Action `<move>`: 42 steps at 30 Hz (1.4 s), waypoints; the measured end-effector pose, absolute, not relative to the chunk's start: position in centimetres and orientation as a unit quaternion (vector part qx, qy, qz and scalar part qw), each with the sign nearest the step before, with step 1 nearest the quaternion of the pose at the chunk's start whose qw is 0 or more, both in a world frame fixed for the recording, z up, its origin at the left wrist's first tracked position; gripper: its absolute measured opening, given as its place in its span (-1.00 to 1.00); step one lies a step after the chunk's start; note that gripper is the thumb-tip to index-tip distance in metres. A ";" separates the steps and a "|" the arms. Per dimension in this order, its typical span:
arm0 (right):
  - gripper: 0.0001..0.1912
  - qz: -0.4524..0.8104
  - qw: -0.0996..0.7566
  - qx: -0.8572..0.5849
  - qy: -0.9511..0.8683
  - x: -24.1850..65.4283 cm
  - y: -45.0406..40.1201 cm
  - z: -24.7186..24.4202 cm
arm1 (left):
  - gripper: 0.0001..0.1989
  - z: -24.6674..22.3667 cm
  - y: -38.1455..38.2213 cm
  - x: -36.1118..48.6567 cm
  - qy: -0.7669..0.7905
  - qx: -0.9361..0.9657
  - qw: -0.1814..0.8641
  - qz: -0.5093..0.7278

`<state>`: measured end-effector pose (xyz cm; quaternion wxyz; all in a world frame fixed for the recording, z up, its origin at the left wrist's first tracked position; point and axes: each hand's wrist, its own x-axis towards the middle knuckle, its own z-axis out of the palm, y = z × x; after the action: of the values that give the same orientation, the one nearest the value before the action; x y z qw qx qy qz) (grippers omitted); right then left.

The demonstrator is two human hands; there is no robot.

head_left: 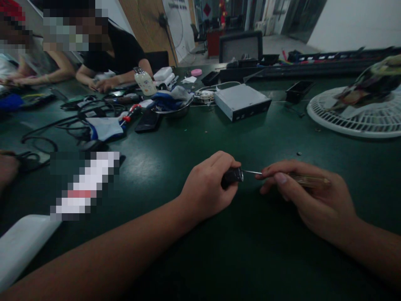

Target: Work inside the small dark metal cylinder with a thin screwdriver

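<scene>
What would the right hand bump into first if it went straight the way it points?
Probably the black piece in the left hand: the tool in the right hand points at its end. I can't tell if the tip touches.

The single head-worn view faces forward and down across the desk (pixel 175 144), from the person's own side. The left hand (pixel 208 186) and right hand (pixel 326 205) lie close, below mid-picture, while a chair (pixel 241 47) past the far edge sits well back; that far, dimness makes depth hard to judge.
</scene>
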<state>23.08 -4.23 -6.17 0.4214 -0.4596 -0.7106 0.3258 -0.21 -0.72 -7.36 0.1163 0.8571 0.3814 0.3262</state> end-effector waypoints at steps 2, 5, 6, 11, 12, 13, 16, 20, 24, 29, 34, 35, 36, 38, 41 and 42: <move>-0.78 0.341 0.416 -0.437 -0.721 23.2 -4.2 -6.2 | -0.73 -7.3 -0.7 -0.2 0.380 0.858 0.118 0.325; -0.78 0.331 0.416 -0.447 -0.720 23.2 -4.2 -6.2 | -0.74 -7.3 -0.7 -0.2 0.377 0.861 0.118 0.322; -0.78 0.324 0.417 -0.459 -0.714 23.3 -4.2 -6.3 | -0.74 -7.3 -0.7 -0.2 0.377 0.861 0.117 0.321; -0.76 0.347 0.418 -0.448 -0.710 23.2 -4.2 -6.3 | -0.74 -7.4 -0.7 -0.2 0.381 0.860 0.120 0.318; -0.76 0.353 0.415 -0.444 -0.712 23.2 -4.2 -6.3 | -0.74 -7.4 -0.7 -0.2 0.380 0.860 0.121 0.318; -0.76 0.351 0.415 -0.447 -0.711 23.1 -4.3 -6.3 | -0.74 -7.4 -0.7 -0.2 0.379 0.860 0.122 0.318; -0.76 0.328 0.422 -0.476 -0.699 23.1 -4.3 -6.3 | -0.75 -7.4 -0.7 -0.2 0.380 0.859 0.124 0.321; -0.76 0.356 0.426 -0.444 -0.703 23.1 -4.3 -6.2 | -0.75 -7.3 -0.7 -0.2 0.378 0.858 0.125 0.325; -0.75 0.342 0.430 -0.454 -0.701 23.0 -4.2 -6.2 | -0.76 -7.3 -0.8 -0.2 0.375 0.861 0.127 0.319; -0.76 0.345 0.432 -0.457 -0.697 23.0 -4.2 -6.3 | -0.75 -7.3 -0.9 -0.2 0.383 0.857 0.129 0.320; -0.74 0.337 0.425 -0.468 -0.698 23.0 -4.2 -6.3 | -0.75 -7.4 -0.8 -0.3 0.377 0.862 0.128 0.315; -0.74 0.327 0.429 -0.479 -0.693 23.0 -4.2 -6.2 | -0.75 -7.4 -0.8 -0.3 0.377 0.862 0.128 0.314; -0.75 0.323 0.431 -0.483 -0.690 23.0 -4.2 -6.2 | -0.75 -7.4 -0.8 -0.3 0.378 0.862 0.128 0.314; -0.76 0.334 0.429 -0.469 -0.696 22.9 -4.2 -6.2 | -0.76 -7.4 -0.8 -0.3 0.376 0.862 0.128 0.316; -0.77 0.347 0.423 -0.448 -0.707 22.9 -4.2 -6.2 | -0.76 -7.3 -0.8 -0.3 0.369 0.863 0.129 0.320; -0.76 0.341 0.426 -0.454 -0.705 22.9 -4.3 -6.2 | -0.76 -7.3 -0.8 -0.3 0.369 0.863 0.130 0.320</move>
<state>22.92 -4.26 -6.16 0.4259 -0.4536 -0.7049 0.3405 -0.32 -0.78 -7.29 0.1297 0.8631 0.3685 0.3200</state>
